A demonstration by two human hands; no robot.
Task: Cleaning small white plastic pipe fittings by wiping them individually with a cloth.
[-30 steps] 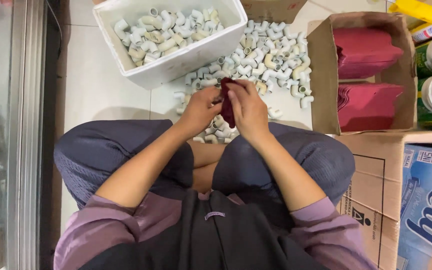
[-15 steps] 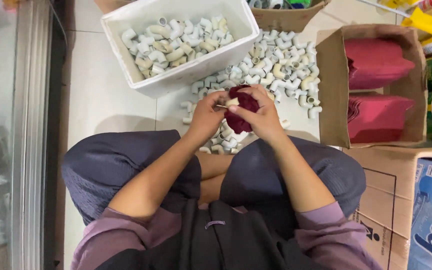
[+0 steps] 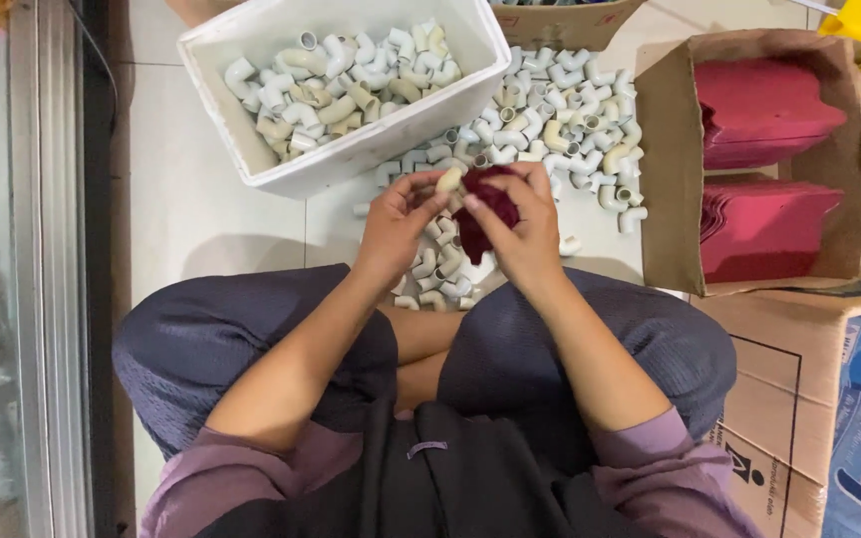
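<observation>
Smooth plastic elbows, matt cloth

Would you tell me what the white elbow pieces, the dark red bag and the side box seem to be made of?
Elbow pieces: likely moulded plastic, smooth, slightly glossy. Dark red bag in both hands: soft, matte, crumpling, probably cloth or mesh. Side box: brown cardboard, dull, with creased flaps.

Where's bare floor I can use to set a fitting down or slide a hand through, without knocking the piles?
Bare tile lies left of the white bin, running down to the left knee. Crowded: the loose pile of white elbow fittings fills the floor between the bin and the cardboard box of red sleeves, reaching under the left hand and right hand, which hold a dark red cloth.
</observation>
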